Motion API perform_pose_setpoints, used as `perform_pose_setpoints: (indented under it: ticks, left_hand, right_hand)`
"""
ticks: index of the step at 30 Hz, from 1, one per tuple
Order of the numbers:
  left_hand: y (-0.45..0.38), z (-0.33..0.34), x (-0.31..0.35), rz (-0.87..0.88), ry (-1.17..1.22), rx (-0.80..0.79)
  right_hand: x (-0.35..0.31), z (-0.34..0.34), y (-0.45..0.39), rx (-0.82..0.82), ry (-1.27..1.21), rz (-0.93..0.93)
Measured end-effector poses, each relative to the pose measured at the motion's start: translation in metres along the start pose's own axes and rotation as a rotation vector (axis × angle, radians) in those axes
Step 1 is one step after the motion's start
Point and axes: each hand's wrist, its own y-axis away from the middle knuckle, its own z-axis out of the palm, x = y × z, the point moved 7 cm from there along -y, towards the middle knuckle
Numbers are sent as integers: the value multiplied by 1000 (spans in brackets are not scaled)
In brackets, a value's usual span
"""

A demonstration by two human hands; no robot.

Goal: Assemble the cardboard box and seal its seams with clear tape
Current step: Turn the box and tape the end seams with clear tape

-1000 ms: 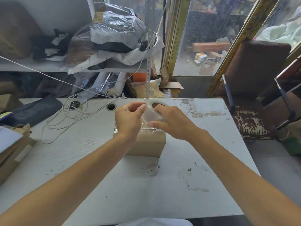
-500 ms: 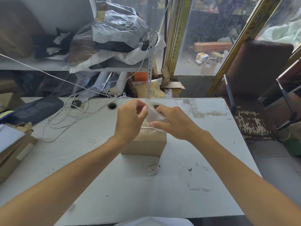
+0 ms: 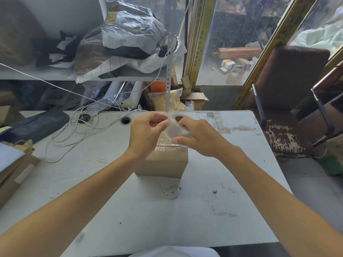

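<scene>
My right hand (image 3: 202, 138) grips the tape roll (image 3: 176, 129) above the box (image 3: 163, 160) on the table (image 3: 130, 210); my left hand (image 3: 146, 134) pinches its free end. Slack could let the tape fold onto itself and wrinkle the seam.

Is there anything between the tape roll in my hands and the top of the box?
Nothing visible is in the way. The right hand holds the tape roll just above the cardboard box, and the left hand pinches its loose end. Tape already covers the box's near top edge.
</scene>
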Motion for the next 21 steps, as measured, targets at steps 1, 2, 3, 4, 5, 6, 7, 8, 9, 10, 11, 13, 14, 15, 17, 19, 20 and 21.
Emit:
perform_pose_setpoints:
  ticks: [1, 2, 3, 4, 5, 6, 7, 8, 9, 10, 11, 13, 14, 15, 17, 19, 20, 21]
  left_hand:
    - [-1, -1, -1, -23, 48, 16]
    - [-1, -1, -2, -46, 89, 34]
    - [-1, -2, -3, -69, 118, 52]
    - [-1, -3, -3, -88, 141, 66]
    - [-1, -4, -3, -101, 153, 76]
    - [-2, -4, -4, -113, 150, 83]
    - [-2, -4, -4, -122, 130, 84]
    - [-2, -4, -4, -130, 102, 80]
    - [-2, -3, -3, -135, 73, 76]
    - [-3, -2, -3, -141, 54, 74]
    - [-3, -1, -3, -151, 35, 69]
    - [-5, 1, -3, -171, -29, 54]
    - [-5, 2, -3, -181, -73, 40]
    - [-5, 3, -2, -182, -116, 24]
    - [-6, 6, -1, -165, -181, -8]
    - [-5, 8, 1, -157, -219, -24]
    - [-5, 9, 1, -158, -226, -25]
    - [-6, 10, 1, -158, -223, -24]
  right_hand:
    - [-2, -1, 0, 4, 11, -8]
    - [-3, -1, 0, 9, 23, -15]
    - [-5, -1, 0, 15, 35, -19]
    - [-6, -1, 0, 18, 45, -23]
    - [-7, -1, 0, 17, 50, -29]
    - [-7, 0, 0, 17, 51, -35]
    - [-8, 0, 1, 15, 50, -38]
    - [-7, 1, 1, 13, 49, -38]
    - [-7, 1, 0, 15, 47, -40]
    - [-8, 1, 0, 19, 46, -42]
    - [-8, 1, -1, 20, 50, -44]
    - [-8, 3, -2, 12, 69, -42]
    - [-8, 4, -2, 8, 76, -43]
    - [-9, 3, -2, 9, 77, -47]
    - [-9, 3, -2, 10, 73, -53]
    - [-9, 3, -2, 7, 66, -47]
    - [-8, 3, -2, 6, 59, -44]
    - [-7, 3, -3, 6, 48, -42]
